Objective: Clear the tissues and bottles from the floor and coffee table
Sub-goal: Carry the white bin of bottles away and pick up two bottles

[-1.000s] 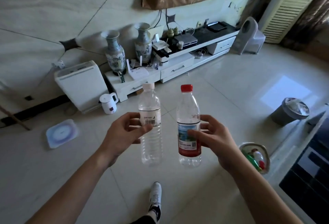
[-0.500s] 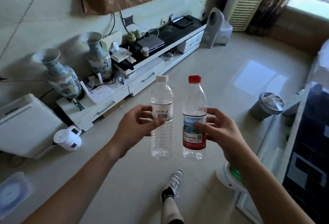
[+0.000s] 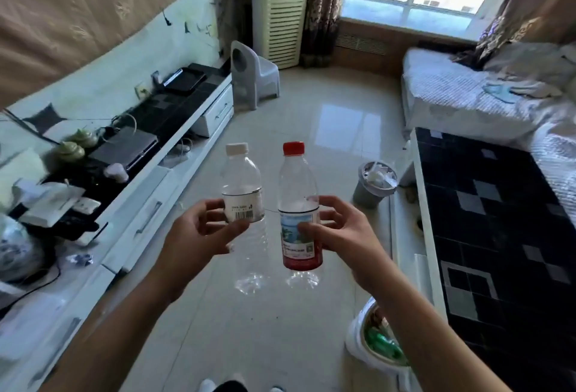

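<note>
The left hand (image 3: 199, 232) grips a white-capped bottle (image 3: 244, 204), the right hand (image 3: 339, 232) a red-capped bottle (image 3: 299, 204) (both upright, side by side) above the tiled floor (image 3: 311, 117).

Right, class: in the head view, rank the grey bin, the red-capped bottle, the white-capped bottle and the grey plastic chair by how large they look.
1. Grey plastic chair
2-3. Red-capped bottle and white-capped bottle: alike, not ranked; both look big through nearness to the camera
4. Grey bin
</note>
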